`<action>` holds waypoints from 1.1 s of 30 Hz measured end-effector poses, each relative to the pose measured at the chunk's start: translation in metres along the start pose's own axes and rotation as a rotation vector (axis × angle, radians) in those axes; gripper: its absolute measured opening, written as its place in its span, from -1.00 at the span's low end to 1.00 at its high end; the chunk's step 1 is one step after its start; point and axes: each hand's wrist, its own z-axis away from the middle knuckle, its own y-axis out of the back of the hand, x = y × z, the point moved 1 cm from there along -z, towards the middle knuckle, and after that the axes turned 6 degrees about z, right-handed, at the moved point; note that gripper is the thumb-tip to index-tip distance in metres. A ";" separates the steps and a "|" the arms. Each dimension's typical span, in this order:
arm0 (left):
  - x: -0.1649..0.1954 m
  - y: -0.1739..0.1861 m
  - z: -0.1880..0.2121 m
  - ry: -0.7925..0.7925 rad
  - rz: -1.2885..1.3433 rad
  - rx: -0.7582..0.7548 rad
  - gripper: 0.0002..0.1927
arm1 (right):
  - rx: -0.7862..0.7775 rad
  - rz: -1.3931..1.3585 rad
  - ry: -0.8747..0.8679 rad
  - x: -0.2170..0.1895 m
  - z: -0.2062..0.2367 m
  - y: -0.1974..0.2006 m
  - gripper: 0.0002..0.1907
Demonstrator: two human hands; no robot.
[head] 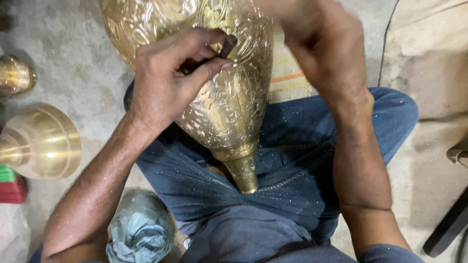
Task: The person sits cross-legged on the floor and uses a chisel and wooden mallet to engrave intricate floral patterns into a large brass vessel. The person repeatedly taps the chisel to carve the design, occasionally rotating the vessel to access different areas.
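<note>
A large engraved brass vessel [229, 92] lies across my lap, its narrow neck [243, 170] pointing toward my body. My left hand [170, 78] rests on the vessel's patterned side and grips a short dark tool [226, 46] between thumb and fingers, the tip against the metal. My right hand [321, 48] reaches over the vessel's right side near the top of the view; its fingers are cut off and blurred, so what it holds is hidden. Fine metal dust speckles my jeans [292, 160].
Two plain brass pieces stand on the concrete floor at left, a flared one [41, 141] and a smaller round one [14, 75]. A crumpled grey-green plastic bag [139, 231] lies by my left knee. A striped mat [287, 73] and red and green items [12, 185] lie nearby.
</note>
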 end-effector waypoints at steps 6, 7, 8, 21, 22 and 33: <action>-0.002 -0.004 0.001 -0.043 0.033 0.012 -0.74 | 0.093 0.049 -0.037 0.003 0.006 -0.005 -0.66; -0.001 -0.006 0.001 -0.056 0.033 0.009 -0.72 | 0.089 -0.008 -0.032 0.006 0.005 -0.007 -0.68; 0.000 -0.007 0.000 -0.055 0.017 0.000 -0.72 | 0.096 0.020 -0.013 0.008 0.006 -0.008 -0.68; 0.011 -0.003 -0.004 -0.060 -0.050 -0.031 -0.74 | 0.001 -0.573 -0.146 0.023 0.004 -0.014 -0.76; 0.010 -0.003 -0.005 -0.076 -0.069 -0.031 -0.76 | -0.017 -0.559 -0.194 0.023 0.004 -0.015 -0.76; 0.012 0.000 -0.004 -0.042 -0.019 -0.027 -0.72 | -0.003 -0.045 -0.247 0.000 -0.006 0.002 -0.78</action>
